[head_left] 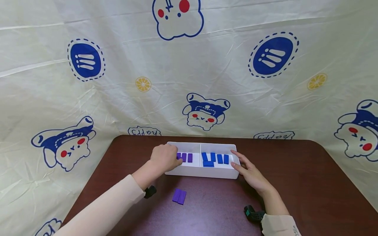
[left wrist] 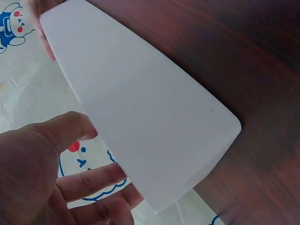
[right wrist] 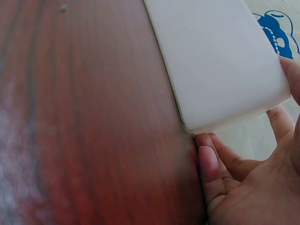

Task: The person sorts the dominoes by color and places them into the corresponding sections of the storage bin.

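Observation:
A white two-compartment box (head_left: 189,171) stands on the table. Purple rectangular blocks (head_left: 190,158) lie in its left compartment, and several blue rectangular blocks (head_left: 220,159) lie in the right one. My left hand (head_left: 165,158) reaches over the left end, thumb and fingers apart in the left wrist view; the box wall hides the fingertips, so I cannot tell whether they pinch a block. At the opposite end my right hand (head_left: 251,173) holds the box, thumb and index finger at the rim and other fingers (right wrist: 208,161) against the end wall's lower edge.
Two more purple blocks (head_left: 179,196) lie side by side on the brown table (head_left: 212,206), in front of the box. Behind the table's far edge hangs a pale printed sheet (head_left: 165,111). Each wrist wears a dark band (head_left: 254,213).

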